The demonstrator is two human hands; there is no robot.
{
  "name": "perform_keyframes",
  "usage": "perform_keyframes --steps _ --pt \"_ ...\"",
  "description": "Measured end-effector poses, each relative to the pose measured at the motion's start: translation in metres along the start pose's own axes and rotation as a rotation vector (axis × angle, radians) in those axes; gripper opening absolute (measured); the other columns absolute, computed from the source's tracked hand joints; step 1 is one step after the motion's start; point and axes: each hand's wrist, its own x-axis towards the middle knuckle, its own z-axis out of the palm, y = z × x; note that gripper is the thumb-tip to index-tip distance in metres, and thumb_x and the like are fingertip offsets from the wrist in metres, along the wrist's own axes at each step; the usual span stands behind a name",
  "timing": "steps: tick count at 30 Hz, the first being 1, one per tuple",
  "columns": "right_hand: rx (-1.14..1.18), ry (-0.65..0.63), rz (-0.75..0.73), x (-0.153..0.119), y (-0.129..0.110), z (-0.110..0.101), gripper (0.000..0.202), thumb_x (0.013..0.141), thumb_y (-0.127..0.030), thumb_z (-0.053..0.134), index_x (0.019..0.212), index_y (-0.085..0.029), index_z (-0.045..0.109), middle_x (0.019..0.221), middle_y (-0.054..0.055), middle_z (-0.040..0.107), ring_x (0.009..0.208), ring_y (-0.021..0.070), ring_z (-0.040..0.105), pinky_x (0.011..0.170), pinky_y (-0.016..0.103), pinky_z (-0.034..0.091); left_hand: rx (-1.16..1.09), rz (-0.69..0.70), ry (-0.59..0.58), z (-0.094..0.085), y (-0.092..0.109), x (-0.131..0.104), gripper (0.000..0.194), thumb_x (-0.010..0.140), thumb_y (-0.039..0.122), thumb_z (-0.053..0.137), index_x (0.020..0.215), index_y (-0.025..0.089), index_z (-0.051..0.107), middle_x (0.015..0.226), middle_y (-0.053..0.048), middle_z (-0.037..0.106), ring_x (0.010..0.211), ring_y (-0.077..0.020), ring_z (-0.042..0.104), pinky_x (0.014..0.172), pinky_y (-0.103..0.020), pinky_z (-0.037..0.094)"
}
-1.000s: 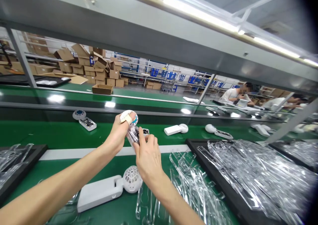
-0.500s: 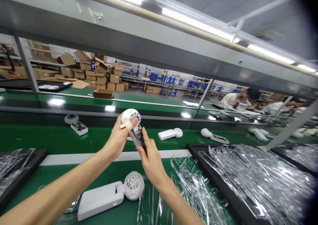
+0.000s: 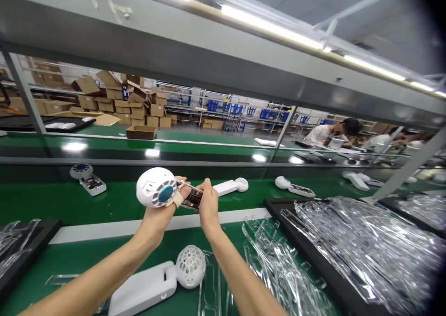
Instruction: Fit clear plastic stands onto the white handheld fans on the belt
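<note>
A white handheld device (image 3: 156, 187) with a round, blue-centred head and an exposed circuit board in its handle is held up between both hands. My left hand (image 3: 160, 216) grips it where head and handle meet; tape wraps one finger. The fingers of my right hand (image 3: 209, 204) are closed on the far end of the open handle. Below them, a closed white device (image 3: 142, 288) with a round grille lies on the green bench, beside loose clear plastic frames (image 3: 278, 265).
A black tray (image 3: 324, 269) heaped with clear frames is at the right, another black tray (image 3: 45, 237) at the left. More white devices (image 3: 93, 184) lie on the green belt behind. A metal shelf (image 3: 209, 55) hangs overhead. A person (image 3: 318, 134) works at the far right.
The held device has turned, its head swinging left and lower and growing larger in view, its handle now nearly level. My right hand has turned more upright. The view has shifted slightly.
</note>
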Motion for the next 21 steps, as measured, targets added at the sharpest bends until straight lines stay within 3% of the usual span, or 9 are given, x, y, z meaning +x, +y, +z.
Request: perform_keyframes --steps 5,9,11,13,14,17,19,21 --pt "-0.021 -0.03 0.009 0.002 0.0 0.015 0.053 0.09 -0.049 0.019 0.056 -0.019 0.046 0.061 0.002 0.057 0.053 0.0132 0.05 0.047 0.024 0.039 -0.014 0.002 0.05 -0.003 -0.002 0.004 0.046 0.062 0.046 0.075 0.096 0.018 0.062 0.102 -0.007 0.066 0.097 -0.0235 0.061 0.083 -0.033 0.049" --pt "-0.098 -0.248 0.071 0.006 -0.002 0.019 0.05 0.09 -0.049 0.025 0.065 -0.017 0.054 0.057 0.001 0.056 0.044 0.0116 0.049 0.04 0.023 0.036 -0.017 -0.157 0.04 -0.028 0.0 0.034 0.052 0.056 0.047 0.078 0.094 0.016 0.062 0.09 -0.007 0.067 0.081 -0.022 0.063 0.072 -0.035 0.053" --pt "-0.156 -0.357 0.076 0.006 -0.003 0.001 0.041 0.088 -0.047 0.038 0.07 -0.016 0.059 0.058 0.0 0.058 0.047 0.0108 0.051 0.043 0.021 0.037 0.072 -0.255 0.059 -0.059 0.004 0.056 0.054 0.052 0.049 0.08 0.088 0.014 0.062 0.079 -0.006 0.066 0.07 -0.0211 0.062 0.063 -0.036 0.053" --pt "-0.234 -0.408 0.066 -0.001 -0.003 -0.032 0.033 0.086 -0.042 0.048 0.068 -0.017 0.06 0.059 -0.001 0.059 0.05 0.0101 0.051 0.047 0.02 0.037 0.282 -0.296 0.137 -0.099 0.008 0.079 0.057 0.049 0.052 0.081 0.086 0.013 0.062 0.072 -0.004 0.064 0.062 -0.0194 0.059 0.057 -0.034 0.05" --pt "-0.298 -0.43 0.058 -0.007 -0.002 -0.052 0.031 0.085 -0.039 0.05 0.064 -0.017 0.059 0.055 -0.002 0.057 0.049 0.01 0.05 0.049 0.021 0.036 0.387 -0.3 0.122 -0.12 0.009 0.089 0.058 0.054 0.056 0.079 0.089 0.012 0.062 0.074 -0.004 0.064 0.064 -0.0187 0.058 0.06 -0.034 0.05" --pt "-0.738 -0.557 -0.005 -0.036 0.002 -0.105 0.036 0.089 -0.031 0.047 0.057 -0.019 0.054 0.049 -0.002 0.052 0.047 0.0117 0.046 0.05 0.024 0.031 0.676 -0.369 0.235 -0.176 0.002 0.114 0.059 0.058 0.063 0.074 0.085 0.012 0.059 0.074 -0.002 0.06 0.066 -0.017 0.055 0.063 -0.034 0.049" --pt "-0.993 -0.654 -0.068 -0.059 0.006 -0.126 0.031 0.092 -0.027 0.043 0.065 -0.019 0.056 0.055 -0.001 0.056 0.049 0.0137 0.048 0.05 0.026 0.03 0.794 -0.436 0.323 -0.199 -0.008 0.123 0.059 0.06 0.065 0.071 0.078 0.012 0.055 0.074 -0.003 0.056 0.073 -0.0206 0.055 0.068 -0.037 0.049" --pt "-1.082 -0.742 -0.18 -0.08 0.009 -0.135 0.02 0.091 -0.017 0.042 0.079 -0.019 0.059 0.068 0.001 0.062 0.056 0.0156 0.053 0.052 0.027 0.033 0.94 -0.436 0.388 -0.209 -0.017 0.127 0.06 0.059 0.068 0.07 0.075 0.013 0.052 0.077 -0.006 0.053 0.089 -0.031 0.054 0.078 -0.047 0.046"
